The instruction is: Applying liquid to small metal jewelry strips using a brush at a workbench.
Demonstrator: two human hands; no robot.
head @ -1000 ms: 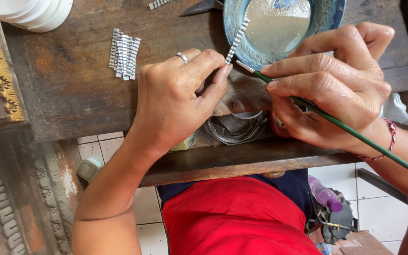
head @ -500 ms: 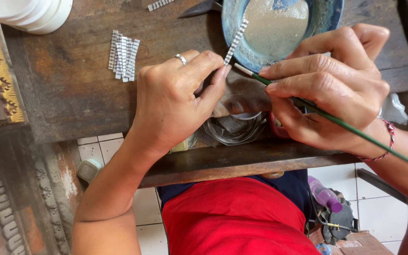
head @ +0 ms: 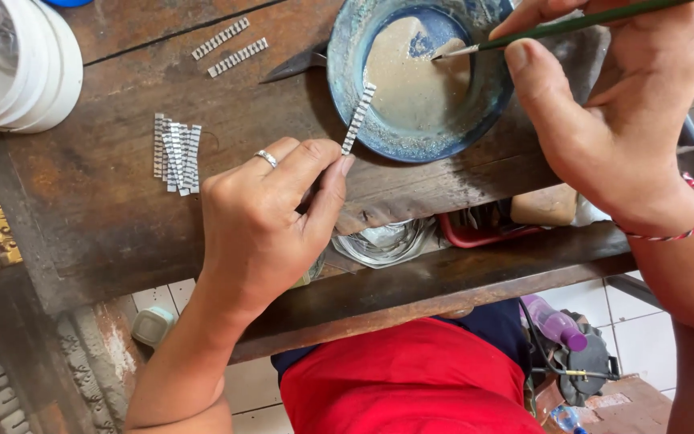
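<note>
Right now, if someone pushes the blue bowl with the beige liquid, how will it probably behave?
The blue bowl looks shallow and wide, so it would likely slide, not tip. Its beige liquid could slosh over the low rim. The brush tip rests inside, so a shove may knock it.

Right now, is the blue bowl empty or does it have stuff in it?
Not empty: the blue bowl holds a shallow pool of beige liquid, and the brush tip dips into it.

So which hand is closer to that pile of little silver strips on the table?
Left. The left hand sits just right of the pile of silver strips; the right hand is far across, past the blue bowl.
</note>
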